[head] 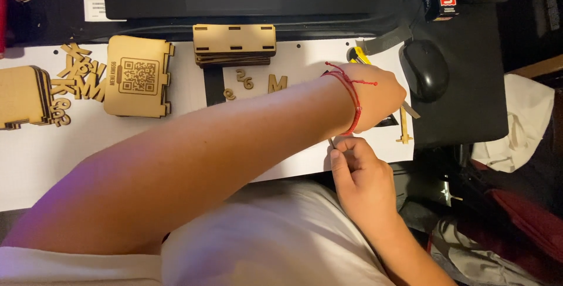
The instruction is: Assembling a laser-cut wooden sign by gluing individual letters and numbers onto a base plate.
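Left hand point(378, 97) reached across the body to the right end of the white sheet point(70, 151) on the counter, fingers curled down over something beneath; grip hidden by the back of the hand, so cannot tell how closed or what held. Red string bracelet point(352, 95) around that wrist. Yellow-handled tool point(359, 55) poking out just beyond the knuckles, a thin wooden strip point(403, 127) lying just right of the hand. Right hand point(358, 174) just below, at the sheet's near edge, thumb and fingertips pinched together on a small thin piece point(332, 143), too small to identify. Black computer mouse point(425, 69) near on a dark pad. Farther left: loose wooden letters point(277, 82), a stack of slotted wooden panels point(234, 44), an engraved wooden box panel point(138, 76).
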